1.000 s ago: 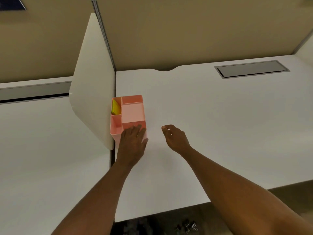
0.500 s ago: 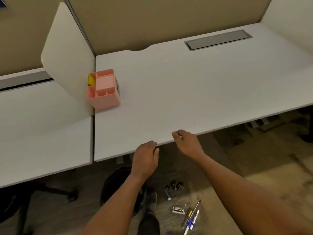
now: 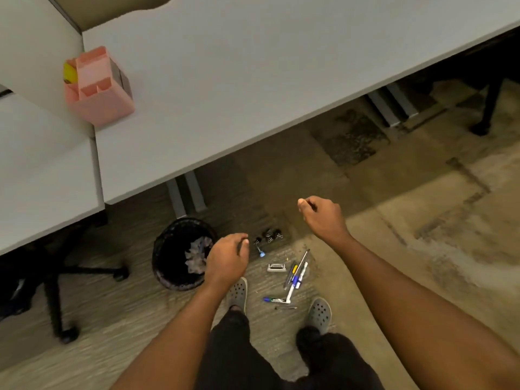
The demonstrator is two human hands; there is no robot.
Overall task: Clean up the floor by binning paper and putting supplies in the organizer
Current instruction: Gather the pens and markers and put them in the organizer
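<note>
A pink organizer (image 3: 98, 88) stands on the white desk (image 3: 225, 80), with a yellow item in its far-left compartment. On the carpet lie several pens (image 3: 295, 274), black binder clips (image 3: 270, 236), a blue-tipped item (image 3: 261, 251) and a small silver staple remover (image 3: 276, 267). A black mesh bin (image 3: 174, 254) beside them holds crumpled paper (image 3: 197, 254). My left hand (image 3: 228, 260) hovers over the bin's right rim, fingers loosely curled, holding nothing. My right hand (image 3: 323, 218) hangs above the floor, fingers curled, also with nothing in it.
An office chair base (image 3: 64, 280) with castors sits under the left desk. Grey desk legs (image 3: 185, 195) stand behind the bin. My feet in grey clogs (image 3: 319, 312) flank the pens. Bare carpet stretches off to the right.
My view has tilted down from the desk to the floor. Both hands have pulled back from the organizer and the desk edge and now hang over the floor items.
</note>
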